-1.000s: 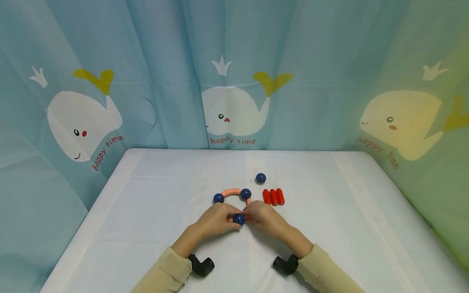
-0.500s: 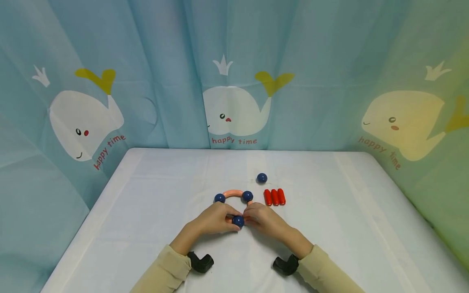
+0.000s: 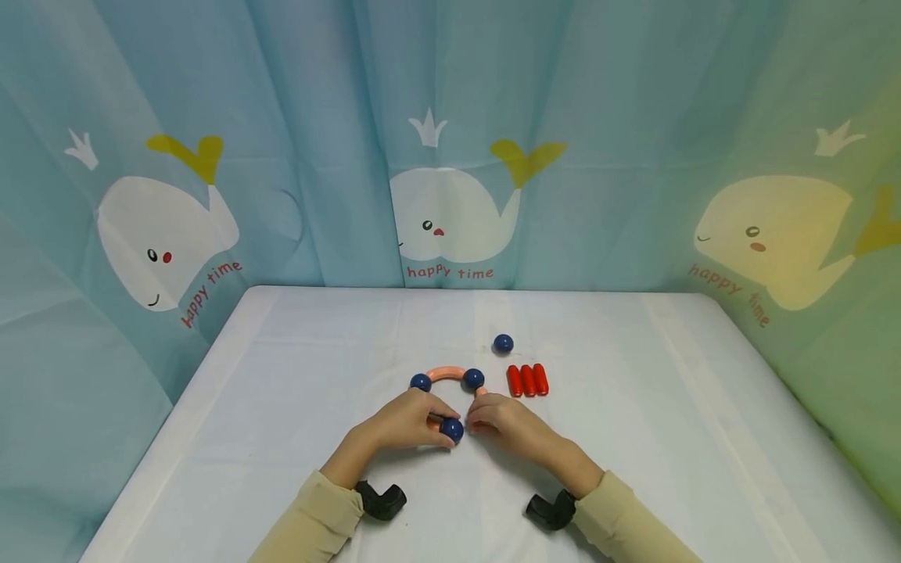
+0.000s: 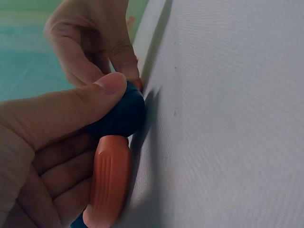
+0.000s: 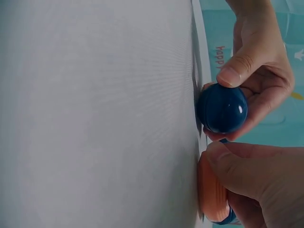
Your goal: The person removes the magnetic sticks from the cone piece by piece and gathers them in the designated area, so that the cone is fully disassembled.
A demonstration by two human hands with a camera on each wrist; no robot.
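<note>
My left hand [image 3: 406, 421] pinches a glossy blue ball [image 3: 452, 429] between thumb and fingers. From that ball a ridged orange curved rod [image 4: 111, 183] runs back beside the palm in the left wrist view. Opposite it, my right hand [image 3: 510, 424] grips another orange curved rod [image 5: 212, 190] between thumb and fingers, close over the white cloth. A gap separates the right fingertips from the held ball in the head view. Beyond the hands, an orange arc [image 3: 446, 373] joins a left blue ball [image 3: 421, 381] to a right blue ball [image 3: 473, 379]. My hands hide parts of this ring.
A loose blue ball [image 3: 503, 344] lies farther back on the white table [image 3: 317, 352]. Three red rods [image 3: 528, 381] lie side by side right of the ring. A curtain with whale prints [image 3: 450, 215] stands behind the table.
My left hand has shifted left and slightly toward me with the near blue ball, widening the gap to my right fingers. The right hand has barely moved.
</note>
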